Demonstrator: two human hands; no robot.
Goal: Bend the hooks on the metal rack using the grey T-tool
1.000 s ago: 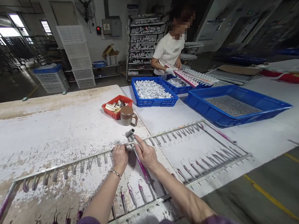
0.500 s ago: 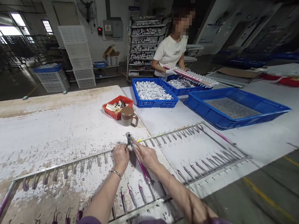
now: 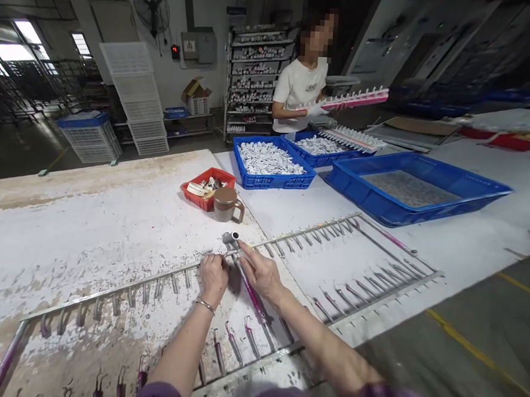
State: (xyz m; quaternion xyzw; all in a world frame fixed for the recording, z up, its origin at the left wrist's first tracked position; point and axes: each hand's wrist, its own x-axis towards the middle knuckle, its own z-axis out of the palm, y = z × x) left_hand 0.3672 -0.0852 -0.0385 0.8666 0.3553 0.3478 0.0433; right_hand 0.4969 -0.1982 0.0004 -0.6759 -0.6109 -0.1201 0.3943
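A metal hanging rack (image 3: 106, 296) with grey rails, purple crossbars and rows of small hooks lies flat on the table. At its middle crossbar (image 3: 252, 293), a grey tubular fitting (image 3: 230, 238) sticks up above the far rail, its round open end facing me. My left hand (image 3: 214, 275), a bangle at its wrist, is closed around the far rail just left of this fitting. On the other side, my right hand (image 3: 261, 273) has its index fingertip against the fitting and its thumb lower by the crossbar. Part of that grip is hidden.
Beyond the rail stand a brown mug (image 3: 225, 204) and a red basket (image 3: 208, 189) of scraps. Blue trays (image 3: 272, 182) hold small white pieces; a larger blue tray (image 3: 416, 217) is at right. Across the table, a co-worker (image 3: 301, 93) holds a pink strip (image 3: 356, 100) with white pieces.
The grey fitting has turned, so its open end points more to the right. My right hand has shifted slightly with it; my left stays put. The co-worker has lifted a strip.
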